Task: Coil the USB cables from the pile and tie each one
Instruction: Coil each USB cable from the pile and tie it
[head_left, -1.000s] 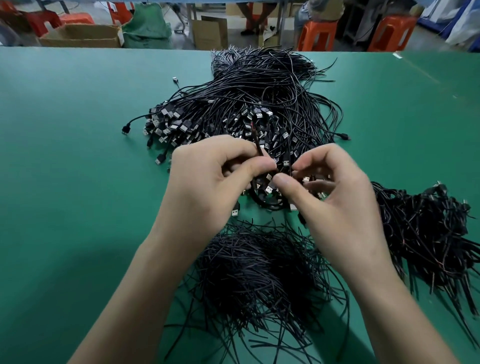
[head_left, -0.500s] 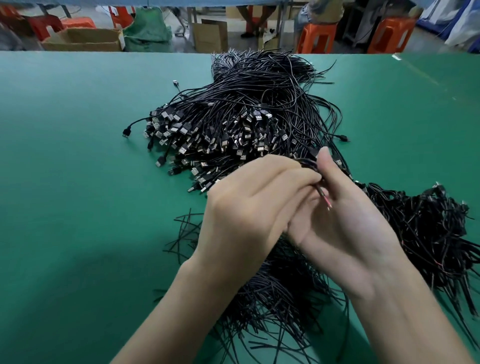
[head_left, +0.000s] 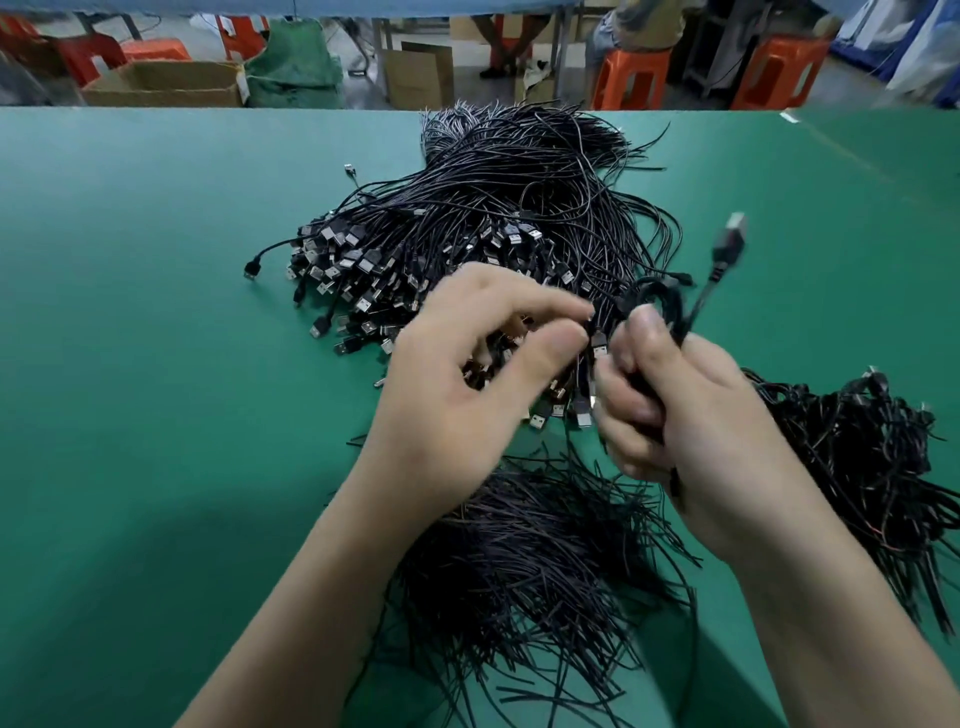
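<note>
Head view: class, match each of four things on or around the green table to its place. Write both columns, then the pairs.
1 coiled cable
2 loose cable pile
3 heap of short black wires
4 orange stool

A past the table, beyond its far edge
B held in the right hand
C middle of the table
D near edge of the table

Pairs: 1-B, 2-C, 3-D, 4-A

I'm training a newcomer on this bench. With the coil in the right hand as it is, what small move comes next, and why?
Probably close the left hand onto the coil to steady it. The right hand grips the coil, a plug sticks up loose from it, no tie shows around it, and the left hand is right beside it.
</note>
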